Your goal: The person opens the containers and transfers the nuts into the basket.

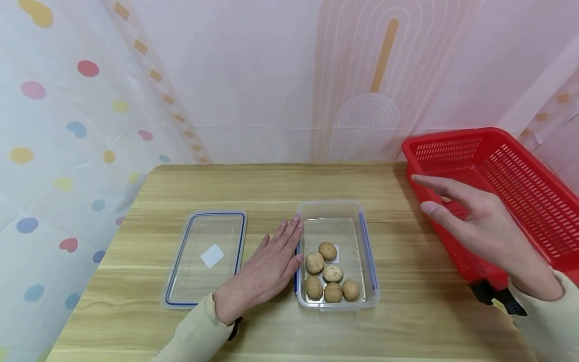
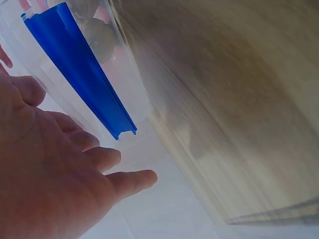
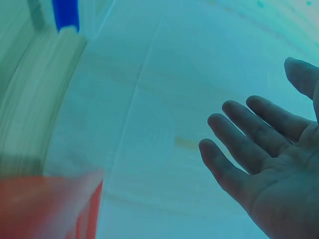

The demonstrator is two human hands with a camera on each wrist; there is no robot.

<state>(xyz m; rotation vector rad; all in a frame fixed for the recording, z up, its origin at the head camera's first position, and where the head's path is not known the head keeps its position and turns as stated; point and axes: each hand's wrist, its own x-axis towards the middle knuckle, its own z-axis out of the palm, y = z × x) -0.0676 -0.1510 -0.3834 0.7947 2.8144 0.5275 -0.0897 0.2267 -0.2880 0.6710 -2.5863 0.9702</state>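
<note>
A clear plastic container [image 1: 348, 229] with blue side clips stands on the table, several walnuts [image 1: 332, 274] gathered toward its near end. Along its left wall lies my left hand [image 1: 271, 264], fingers extended, holding nothing. The left wrist view shows the container's blue clip [image 2: 79, 72] beside those fingers. My right hand [image 1: 479, 221] hovers over the left rim of a red basket [image 1: 520, 186], thumb and fingers spread apart with nothing between them. Part of a brown piece, perhaps a walnut [image 1: 445, 199], shows in the basket behind this hand. In the right wrist view, the right palm [image 3: 294, 184] is bare.
A clear lid [image 1: 208, 221] with a blue seal lies flat on the left of the wooden table [image 1: 271, 183]. White labels show on the lid and in the container. A patterned cloth [image 1: 253, 75] hangs behind the table and on its left.
</note>
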